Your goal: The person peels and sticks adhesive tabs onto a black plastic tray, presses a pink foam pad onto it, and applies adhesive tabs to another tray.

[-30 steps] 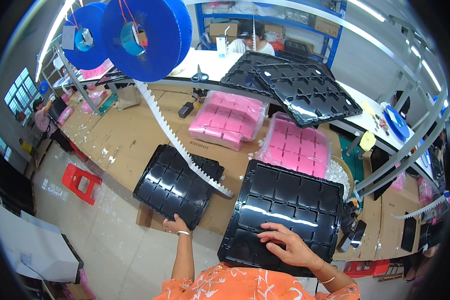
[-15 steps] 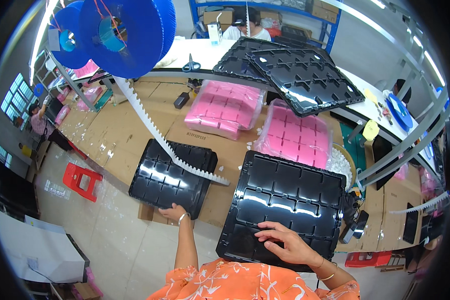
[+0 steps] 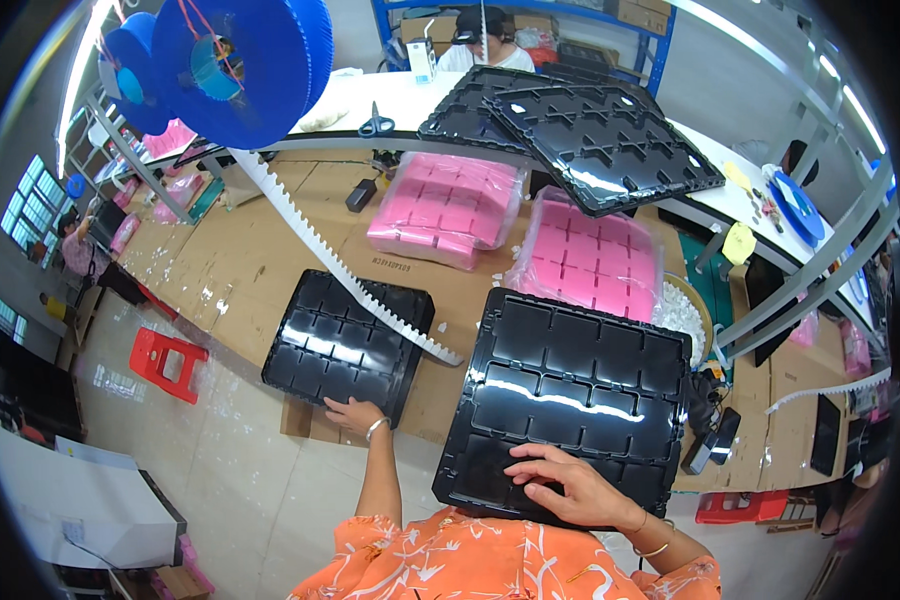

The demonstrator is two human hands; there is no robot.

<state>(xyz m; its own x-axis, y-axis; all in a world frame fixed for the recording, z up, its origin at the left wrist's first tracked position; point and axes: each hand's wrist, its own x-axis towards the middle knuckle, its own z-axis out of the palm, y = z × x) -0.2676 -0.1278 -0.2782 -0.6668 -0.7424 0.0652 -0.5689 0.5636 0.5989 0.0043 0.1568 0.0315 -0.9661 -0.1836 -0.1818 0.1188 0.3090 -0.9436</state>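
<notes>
My left hand [image 3: 358, 416] reaches the near edge of a smaller stack of black plastic trays [image 3: 355, 330] at the left, its fingers stretched out and touching the rim. A larger black compartment tray [image 3: 580, 385] lies right in front of me, apparently on top of others. On its near part rests my right hand [image 3: 575, 485], palm down with fingers apart. A white toothed strip [image 3: 345, 278] hangs down from a big blue reel [image 3: 235, 70] and ends between the two stacks.
Two plastic-wrapped pink foam tray packs [image 3: 445, 210] [image 3: 590, 255] lie behind the stacks. Beyond are tilted black trays [image 3: 605, 145], scissors [image 3: 376, 122] and a seated person [image 3: 485, 50]. A basket of white pieces [image 3: 682, 312] stands right, near metal bars. A red stool [image 3: 170, 363] is on the floor.
My left hand has moved slightly up and onto the edge of the left stack, its fingers spreading. My right hand stays on the large tray. The view has shifted a little.
</notes>
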